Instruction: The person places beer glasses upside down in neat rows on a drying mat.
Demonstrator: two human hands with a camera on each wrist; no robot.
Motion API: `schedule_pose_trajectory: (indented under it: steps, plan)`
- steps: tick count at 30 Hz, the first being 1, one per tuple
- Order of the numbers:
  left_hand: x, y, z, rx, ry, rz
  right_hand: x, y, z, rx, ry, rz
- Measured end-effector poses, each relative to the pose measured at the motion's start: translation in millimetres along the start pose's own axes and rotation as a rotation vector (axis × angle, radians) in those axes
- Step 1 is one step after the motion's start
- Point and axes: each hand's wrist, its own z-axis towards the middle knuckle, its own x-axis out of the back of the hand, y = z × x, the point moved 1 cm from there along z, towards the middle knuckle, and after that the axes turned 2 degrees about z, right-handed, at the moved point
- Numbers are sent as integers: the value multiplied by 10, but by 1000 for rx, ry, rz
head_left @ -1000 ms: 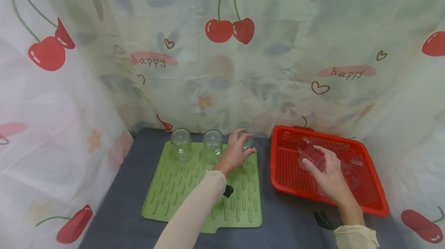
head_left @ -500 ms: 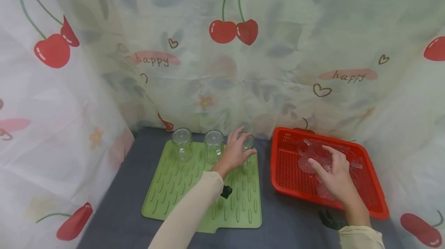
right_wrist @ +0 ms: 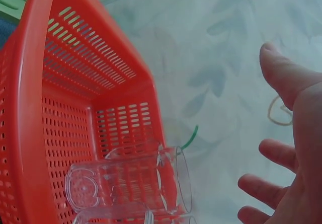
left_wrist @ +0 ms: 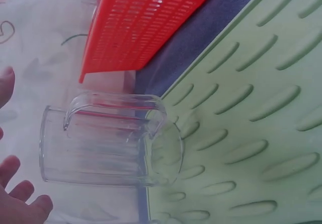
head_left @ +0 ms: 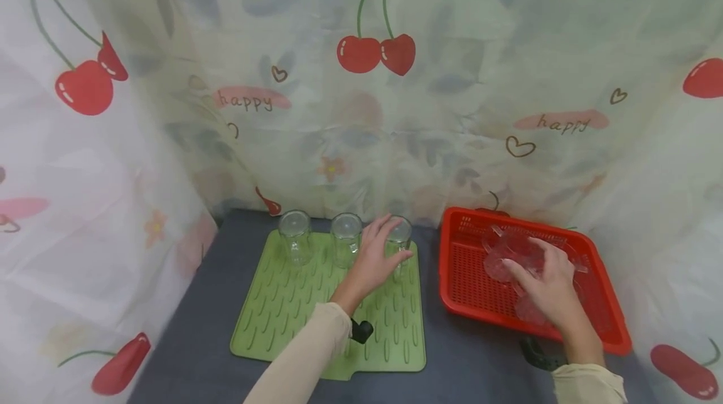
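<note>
My left hand [head_left: 369,260] is beside the rightmost clear glass mug [head_left: 400,233], its fingers spread and loosely bent. In the left wrist view a gap shows between the fingertips [left_wrist: 41,204] and this mug, which stands upside down on the green ridged mat [left_wrist: 251,133]. Two more upturned mugs, a middle one [head_left: 346,228] and a left one [head_left: 295,228], stand in the same row. Over the red basket [head_left: 471,310] hovers my right hand [head_left: 550,285], thumb and fingers apart, holding nothing. Beneath it lie several clear mugs [right_wrist: 126,183], partly hidden by the hand in the head view.
Mat and basket stand side by side on a dark grey tabletop [head_left: 198,329], with a narrow strip of it between them. A cherry-print curtain [head_left: 452,109] hangs close behind and along both sides.
My left hand has drawn back slightly leftward and nearer to me, away from the rightmost mug. The right hand has shifted a little to the right over the basket.
</note>
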Motion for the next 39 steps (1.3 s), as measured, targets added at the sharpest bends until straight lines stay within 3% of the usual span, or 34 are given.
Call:
schedule_pose_trajectory:
  steps: [20,32,39]
  plan:
    - [179,-135,-505,-98,-25,42,93,188,44,-67,34,-83]
    - [340,-280,-746,-24,-36,50,157,263,65,-156,-7,-123]
    - [458,-411,-874,36,-75,49,126,345,99,-180,-41,-148]
